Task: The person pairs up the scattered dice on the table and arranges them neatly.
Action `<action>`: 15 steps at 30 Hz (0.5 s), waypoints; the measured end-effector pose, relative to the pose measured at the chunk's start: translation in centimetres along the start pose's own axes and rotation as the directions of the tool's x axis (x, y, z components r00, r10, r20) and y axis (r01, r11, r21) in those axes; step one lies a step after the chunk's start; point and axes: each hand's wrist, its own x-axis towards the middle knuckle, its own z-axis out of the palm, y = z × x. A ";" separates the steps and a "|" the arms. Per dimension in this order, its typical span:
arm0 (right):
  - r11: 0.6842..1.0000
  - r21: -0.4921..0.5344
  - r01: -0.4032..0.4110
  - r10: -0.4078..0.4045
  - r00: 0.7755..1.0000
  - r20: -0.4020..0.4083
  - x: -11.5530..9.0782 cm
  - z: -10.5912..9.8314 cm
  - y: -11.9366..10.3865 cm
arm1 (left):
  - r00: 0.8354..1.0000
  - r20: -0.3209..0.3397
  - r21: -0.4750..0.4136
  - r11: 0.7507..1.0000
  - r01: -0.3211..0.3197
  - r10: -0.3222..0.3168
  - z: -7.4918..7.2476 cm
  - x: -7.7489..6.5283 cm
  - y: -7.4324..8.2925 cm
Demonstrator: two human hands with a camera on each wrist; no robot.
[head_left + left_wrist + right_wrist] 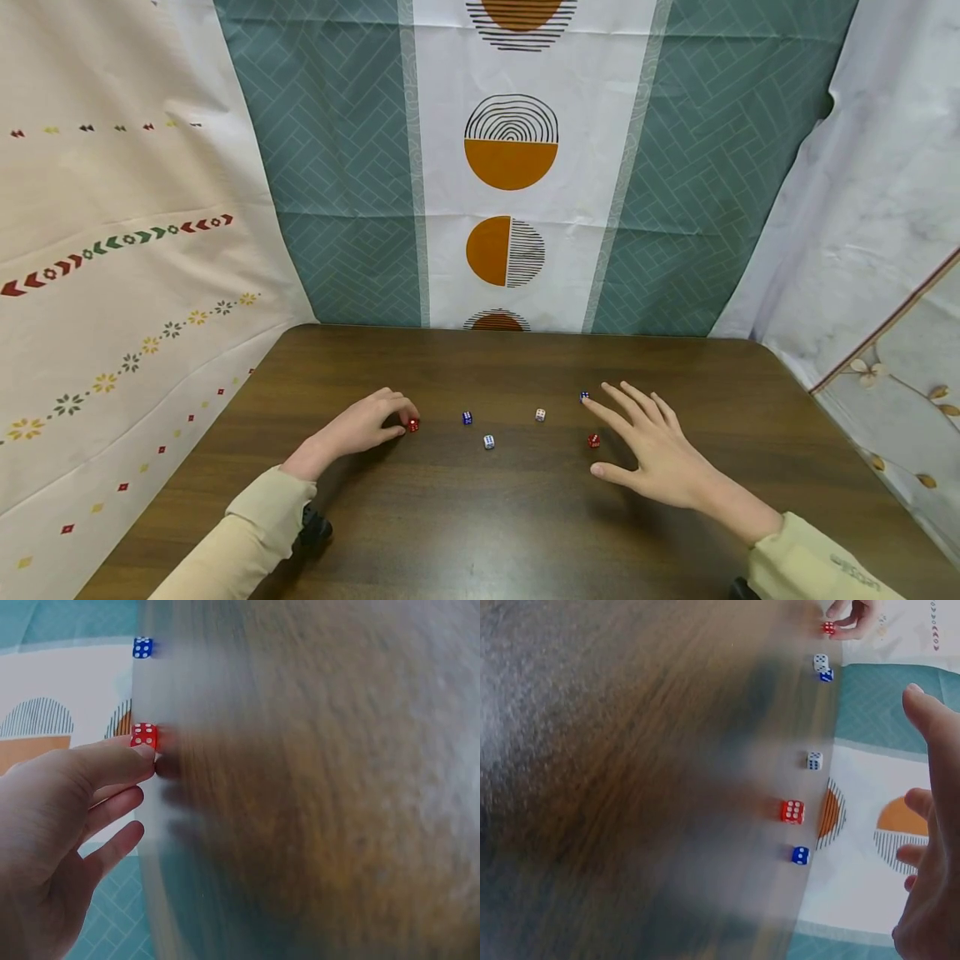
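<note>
At the left of the tabletop my left hand (372, 423) pinches a red die (413, 425) between thumb and fingers. The left wrist view shows the thumb across the lower part of this red die (144, 736). My right hand (651, 450) is held over the right side with its fingers spread and nothing in its grasp. Close to its fingertips is a blue die (584, 397), and a second red die (594, 441) lies left of its palm. Between the hands are another blue die (467, 418) and two white dice, one nearer (489, 442), one farther right (540, 414).
The dice lie on a dark brown wooden table (450, 533) with rounded far corners. Behind it hangs a teal and white patterned cloth (352, 167). Light printed cloths hang along the left (112, 250) and right (870, 208) sides.
</note>
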 end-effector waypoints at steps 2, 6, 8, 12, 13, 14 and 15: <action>1.000 0.003 0.002 -0.002 1.000 0.001 0.0 0.1 -0.1 | 1.000 -0.001 -0.006 1.000 -0.003 0.003 0.0 0.1 0.0; 1.000 0.013 0.005 -0.005 1.000 -0.008 0.0 0.4 -0.3 | 1.000 -0.008 -0.014 1.000 -0.014 0.014 0.2 0.2 0.1; 1.000 0.014 0.012 -0.011 1.000 -0.015 0.0 0.5 -0.3 | 1.000 -0.012 -0.019 1.000 -0.012 0.012 0.3 0.3 0.2; 1.000 0.015 0.018 -0.017 1.000 -0.021 -0.1 0.8 -0.4 | 1.000 -0.013 -0.028 1.000 -0.007 0.006 0.3 0.4 0.5; 1.000 0.015 0.017 -0.017 1.000 -0.019 -0.1 0.9 -0.4 | 1.000 -0.009 -0.033 0.999 -0.002 0.002 0.2 0.4 0.6; 1.000 0.014 0.015 -0.014 1.000 -0.017 -0.1 0.9 -0.4 | 1.000 -0.007 -0.033 0.999 -0.002 0.001 0.2 0.5 0.8; 1.000 0.015 0.012 -0.012 1.000 -0.015 -0.1 1.0 -0.4 | 1.000 -0.004 -0.033 0.999 -0.003 0.003 0.3 0.5 0.9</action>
